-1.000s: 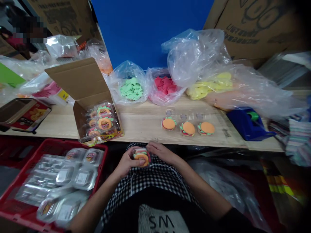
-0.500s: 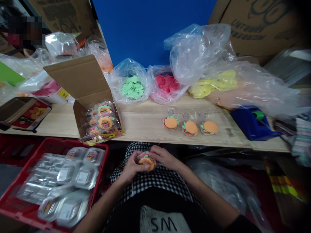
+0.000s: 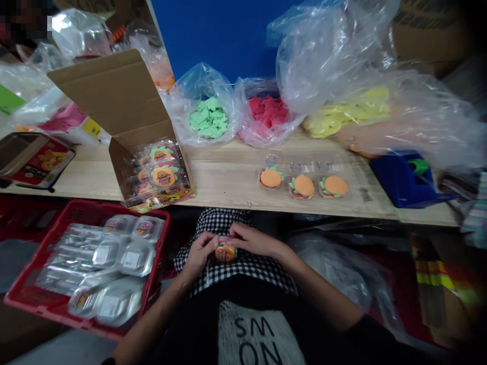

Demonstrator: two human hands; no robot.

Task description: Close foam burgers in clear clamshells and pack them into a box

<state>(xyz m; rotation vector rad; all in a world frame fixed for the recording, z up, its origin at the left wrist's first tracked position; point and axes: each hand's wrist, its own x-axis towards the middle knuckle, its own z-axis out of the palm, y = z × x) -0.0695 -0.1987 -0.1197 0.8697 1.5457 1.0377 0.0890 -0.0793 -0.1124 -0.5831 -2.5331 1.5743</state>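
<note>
Over my lap, both hands close on a small clear pack with a burger-shaped toy (image 3: 225, 251) inside. My left hand (image 3: 200, 252) grips its left side, and my right hand (image 3: 253, 240) curls over its top and right side. Three more burger toys (image 3: 303, 185) lie in a clear tray on the wooden table (image 3: 228, 180) just ahead. An open cardboard box (image 3: 150, 167) at the table's left front holds several packed burgers.
A red basket (image 3: 57, 304) of sealed clear packs sits low on my left. Plastic bags of green (image 3: 208, 117), red (image 3: 268, 110) and yellow (image 3: 348, 111) foam pieces line the back. A blue tape dispenser (image 3: 407, 178) stands at the right. A red printed box (image 3: 36, 161) lies far left.
My hands have turned the burger pack and drawn it slightly nearer my body. The view has tilted down, so the table appears higher.
</note>
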